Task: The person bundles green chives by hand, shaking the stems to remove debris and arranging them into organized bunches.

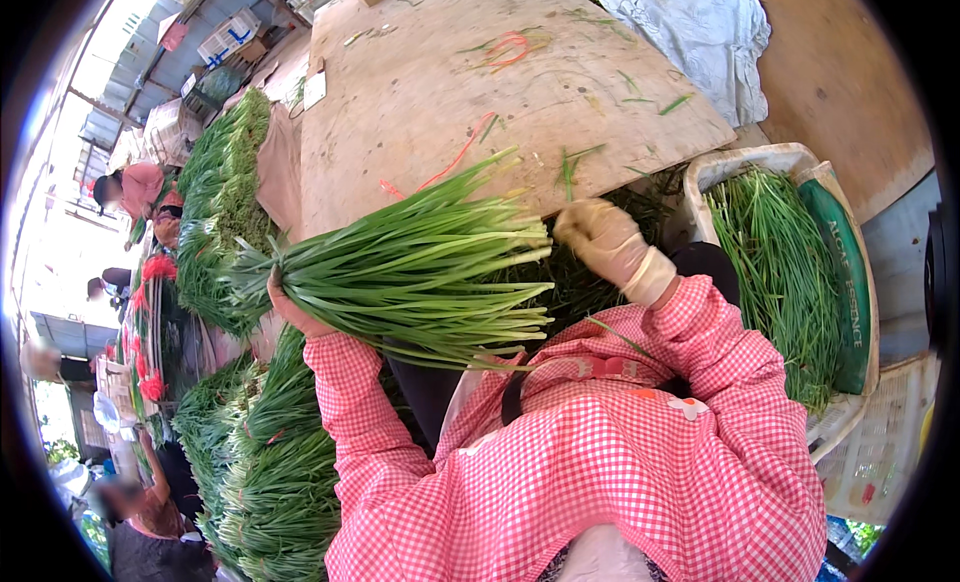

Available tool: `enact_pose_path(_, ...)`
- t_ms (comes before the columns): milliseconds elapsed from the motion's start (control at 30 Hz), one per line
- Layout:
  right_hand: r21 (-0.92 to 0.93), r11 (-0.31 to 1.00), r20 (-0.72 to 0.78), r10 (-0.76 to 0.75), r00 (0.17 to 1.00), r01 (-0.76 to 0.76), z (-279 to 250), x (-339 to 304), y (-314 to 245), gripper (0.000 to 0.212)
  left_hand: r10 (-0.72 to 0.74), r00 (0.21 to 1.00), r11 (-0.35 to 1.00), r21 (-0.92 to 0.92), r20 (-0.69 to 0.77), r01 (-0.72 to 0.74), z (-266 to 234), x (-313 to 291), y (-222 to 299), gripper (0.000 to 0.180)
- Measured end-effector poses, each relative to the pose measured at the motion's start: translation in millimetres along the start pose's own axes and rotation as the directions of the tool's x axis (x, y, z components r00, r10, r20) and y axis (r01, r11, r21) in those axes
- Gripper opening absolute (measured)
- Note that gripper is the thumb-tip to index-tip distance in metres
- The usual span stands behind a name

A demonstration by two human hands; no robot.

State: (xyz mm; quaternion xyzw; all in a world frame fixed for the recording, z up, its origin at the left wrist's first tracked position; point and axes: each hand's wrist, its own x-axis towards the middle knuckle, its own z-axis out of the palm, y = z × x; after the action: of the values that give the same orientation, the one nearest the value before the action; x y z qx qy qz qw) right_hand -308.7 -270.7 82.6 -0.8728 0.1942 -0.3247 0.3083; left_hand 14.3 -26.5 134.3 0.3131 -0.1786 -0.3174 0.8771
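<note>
A large fanned bunch of green chives (410, 267) lies across my lap in front of me, its pale cut ends pointing right. My left hand (293, 307) is closed around the bunch near its leafy tips on the left. To the right of the cut ends is my right hand (605, 244), in a pale glove. Its fingers are curled together, and whether anything is pinched in them is hidden. Dark loose leaf scraps (580, 294) lie below, between the bunch and my right forearm.
A wooden table (400, 112) stands ahead, with red ties (508, 50) and leaf scraps on it. On my right is a white crate (702, 204) of loose chives. Chive bundles (275, 472) are piled on my left. Other people (145, 187) work at far left.
</note>
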Motion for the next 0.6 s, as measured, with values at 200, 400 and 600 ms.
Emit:
enact_pose_path(200,0.488,0.848,0.101,0.181,0.978,-0.207,-24,12,18,0.021,0.089,0.974,0.995,-0.070,0.206,-0.076,46,-2,1,0.027)
enact_pose_path(400,0.682,0.593,0.518,0.020,0.855,-0.427,-3,-4,-41,0.036,0.088,0.886,0.869,-0.469,0.455,0.155,68,8,-3,0.021)
enact_pose_path(600,-0.240,0.963,0.536,0.238,0.810,-0.124,-12,-12,12,0.020,0.082,0.973,0.954,-0.301,0.214,-0.014,92,0,6,0.021)
